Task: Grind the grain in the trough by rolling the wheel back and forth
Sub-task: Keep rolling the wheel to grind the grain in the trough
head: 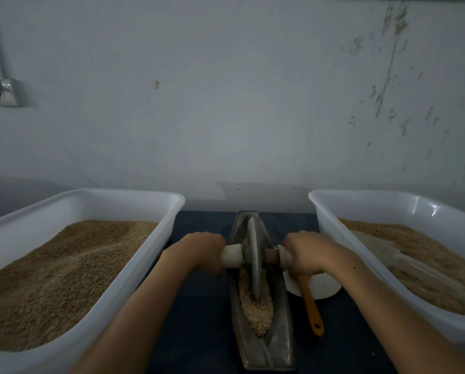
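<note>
A narrow metal trough (pixel 282 336) runs away from me down the middle of the dark table. Pale crushed grain (pixel 257 311) fills its near half. A grey metal wheel (pixel 253 255) stands upright on edge in the trough, about midway along it. An axle passes through the wheel, with a white grip (pixel 231 256) on the left and a brown and white grip (pixel 275 255) on the right. My left hand (pixel 201 252) grips the left end of the axle. My right hand (pixel 305 252) grips the right end.
A white tub (pixel 155 230) heaped with brown grain stands on the left. A second white tub (pixel 331 233) on the right holds grain and a clear scoop (pixel 387 252). A white bowl (pixel 323 287) and an orange-handled tool (pixel 311 306) lie right of the trough. A wall stands close behind.
</note>
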